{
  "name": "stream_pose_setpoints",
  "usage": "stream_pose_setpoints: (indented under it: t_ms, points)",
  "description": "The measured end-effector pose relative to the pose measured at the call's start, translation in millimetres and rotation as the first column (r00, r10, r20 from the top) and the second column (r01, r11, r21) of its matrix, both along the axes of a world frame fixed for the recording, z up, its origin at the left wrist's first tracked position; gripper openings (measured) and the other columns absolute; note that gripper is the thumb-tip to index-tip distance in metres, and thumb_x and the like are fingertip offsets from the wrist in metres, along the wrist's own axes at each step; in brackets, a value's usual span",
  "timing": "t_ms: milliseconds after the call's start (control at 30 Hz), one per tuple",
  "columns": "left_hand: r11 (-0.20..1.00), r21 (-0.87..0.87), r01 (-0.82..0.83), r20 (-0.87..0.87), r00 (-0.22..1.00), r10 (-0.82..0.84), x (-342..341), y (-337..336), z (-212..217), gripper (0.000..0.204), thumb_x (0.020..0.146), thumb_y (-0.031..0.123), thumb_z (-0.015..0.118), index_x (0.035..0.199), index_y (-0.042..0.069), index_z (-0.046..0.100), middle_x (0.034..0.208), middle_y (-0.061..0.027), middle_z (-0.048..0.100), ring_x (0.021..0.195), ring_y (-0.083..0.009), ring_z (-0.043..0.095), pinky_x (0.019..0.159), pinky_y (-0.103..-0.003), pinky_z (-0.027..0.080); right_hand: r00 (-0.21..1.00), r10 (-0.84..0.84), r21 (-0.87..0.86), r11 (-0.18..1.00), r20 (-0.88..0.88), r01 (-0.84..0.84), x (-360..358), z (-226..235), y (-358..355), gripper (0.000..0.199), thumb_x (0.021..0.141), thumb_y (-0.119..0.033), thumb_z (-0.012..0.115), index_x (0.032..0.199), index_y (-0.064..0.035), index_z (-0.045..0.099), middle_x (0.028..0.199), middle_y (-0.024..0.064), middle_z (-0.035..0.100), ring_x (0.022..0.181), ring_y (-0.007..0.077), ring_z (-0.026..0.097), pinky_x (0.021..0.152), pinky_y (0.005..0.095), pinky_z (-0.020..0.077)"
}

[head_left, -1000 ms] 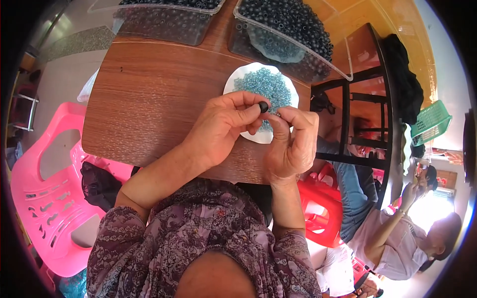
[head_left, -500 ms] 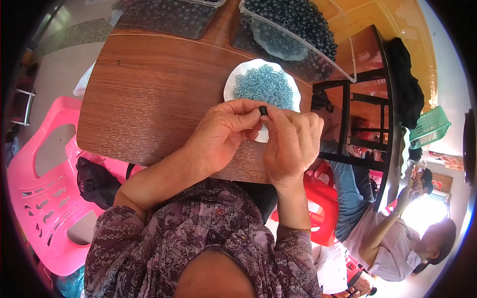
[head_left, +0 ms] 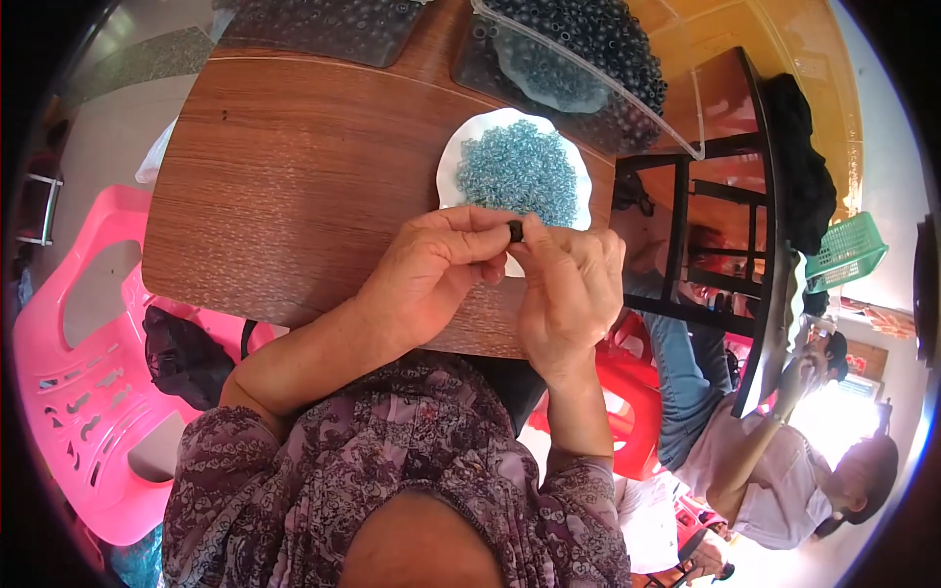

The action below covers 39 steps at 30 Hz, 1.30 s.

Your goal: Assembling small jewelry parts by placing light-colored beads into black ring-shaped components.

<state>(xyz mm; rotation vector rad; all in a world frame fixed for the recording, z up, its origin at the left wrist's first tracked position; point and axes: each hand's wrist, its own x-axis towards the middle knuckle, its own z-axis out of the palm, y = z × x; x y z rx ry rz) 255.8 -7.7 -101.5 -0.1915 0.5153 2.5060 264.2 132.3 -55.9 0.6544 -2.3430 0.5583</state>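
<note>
Left hand (head_left: 431, 279) & right hand (head_left: 569, 289) meet fingertip to fingertip, both pinching a small black ring-shaped bead (head_left: 515, 231) btwn them, just over near edge of round white plate (head_left: 449, 162) heaped w/ pale blue beads (head_left: 518, 171), by right edge of brown wooden table (head_left: 294, 176).

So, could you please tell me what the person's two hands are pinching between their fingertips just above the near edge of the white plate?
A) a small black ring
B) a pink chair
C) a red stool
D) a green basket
A: both the left hand and the right hand meet on a small black ring, held over the near rim of the white plate of pale blue beads.
</note>
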Motion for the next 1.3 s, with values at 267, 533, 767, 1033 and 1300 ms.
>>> stream_pose_setpoints:
  t_ms: [267, 533, 767, 1033, 1300]
  points:
    - [0.983, -0.183, 0.011, -0.069, 0.997, -0.023, -3, -11, 7, 0.019, 0.083, 0.002, 0.061, 0.101, -0.005, 0.062, 0.086, -0.0086, 0.062, 0.069, -0.0139, 0.055, 0.064, -0.024, 0.045, 0.999, 0.013, 0.02, 1.0, 0.043, -0.014, 3, 4, 1, 0.03, 0.063, 0.002, 0.073, 0.092, 0.0003, 0.067, 0.074, 0.0054, 0.061, 0.065, 0.0193, 0.052, 0.061, 0.0308, 0.038]
    - [0.999, -0.037, 0.02, 0.065, 0.998, -0.017, -3, -7, 3, 0.021, 0.085, 0.004, 0.06, 0.103, -0.006, 0.06, 0.088, -0.0087, 0.061, 0.076, -0.0154, 0.055, 0.069, -0.028, 0.045, 0.99, 0.062, -0.11, 0.993, 0.128, -0.048, 7, 2, -1, 0.041, 0.063, 0.002, 0.072, 0.104, 0.0007, 0.066, 0.073, 0.0051, 0.06, 0.066, 0.0183, 0.051, 0.061, 0.0296, 0.039]
    - [0.998, 0.065, 0.02, 0.044, 0.999, -0.022, -1, -3, -5, 0.022, 0.088, 0.008, 0.057, 0.106, -0.004, 0.059, 0.09, -0.0074, 0.061, 0.078, -0.0143, 0.055, 0.071, -0.028, 0.044, 0.978, 0.069, -0.115, 0.992, 0.197, -0.046, 9, -3, -1, 0.045, 0.064, 0.0, 0.072, 0.109, 0.0003, 0.065, 0.071, 0.0031, 0.059, 0.065, 0.0177, 0.05, 0.062, 0.0281, 0.0388]
    - [0.998, 0.058, 0.012, 0.06, 0.998, -0.016, 1, 2, -3, 0.021, 0.089, 0.01, 0.057, 0.106, -0.003, 0.059, 0.09, -0.0058, 0.06, 0.079, -0.0124, 0.054, 0.071, -0.026, 0.043, 0.994, 0.058, -0.014, 0.998, 0.093, -0.057, 13, -9, -2, 0.045, 0.067, -0.002, 0.071, 0.111, 0.0025, 0.063, 0.072, 0.004, 0.059, 0.065, 0.0175, 0.05, 0.062, 0.0282, 0.0391]
    - [0.999, 0.049, 0.017, 0.085, 0.996, -0.021, -1, 3, -8, 0.019, 0.089, 0.012, 0.057, 0.102, -0.002, 0.059, 0.089, -0.0058, 0.061, 0.075, -0.0117, 0.054, 0.07, -0.026, 0.042, 0.849, 0.072, -0.391, 0.906, 0.524, 0.165, 18, 2, 3, 0.042, 0.071, 0.006, 0.068, 0.112, 0.0027, 0.062, 0.076, 0.0016, 0.058, 0.07, 0.0103, 0.052, 0.065, 0.0229, 0.0434]
